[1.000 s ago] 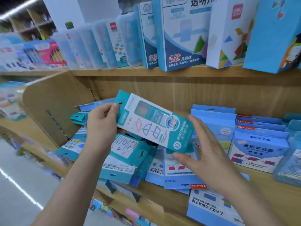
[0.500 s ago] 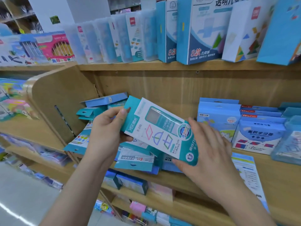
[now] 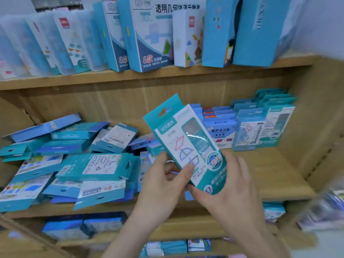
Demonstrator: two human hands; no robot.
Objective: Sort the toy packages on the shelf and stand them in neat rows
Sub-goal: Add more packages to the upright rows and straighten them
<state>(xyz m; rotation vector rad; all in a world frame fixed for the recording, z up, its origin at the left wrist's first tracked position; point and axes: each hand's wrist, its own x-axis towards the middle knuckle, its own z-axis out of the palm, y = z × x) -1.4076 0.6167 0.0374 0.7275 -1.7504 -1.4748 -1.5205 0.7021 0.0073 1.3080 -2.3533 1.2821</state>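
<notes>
The pack (image 3: pixel 186 144) has swung from crosswise to near upright, hang-tab on top! It's held in front of the shelf (image 3: pixel 260 174), jumbled pile (image 3: pixel 93 164) to the left, standing rows (image 3: pixel 260 125) to the right. Both hands clamp its lower end: left hand (image 3: pixel 165 181) thumb across the front, right hand (image 3: pixel 230 185) curled round the bottom corner.

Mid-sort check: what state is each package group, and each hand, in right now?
Held package: lifted off the shelf, tilted, hang tab up, front facing the camera.
Left hand: grips the package's lower left, thumb on its front.
Right hand: holds its bottom end.
Loose pile: lying flat, overlapping, unsorted.
Blue row: standing upright.
Teal row: standing upright at the right.
Upper-shelf boxes: standing.
</notes>
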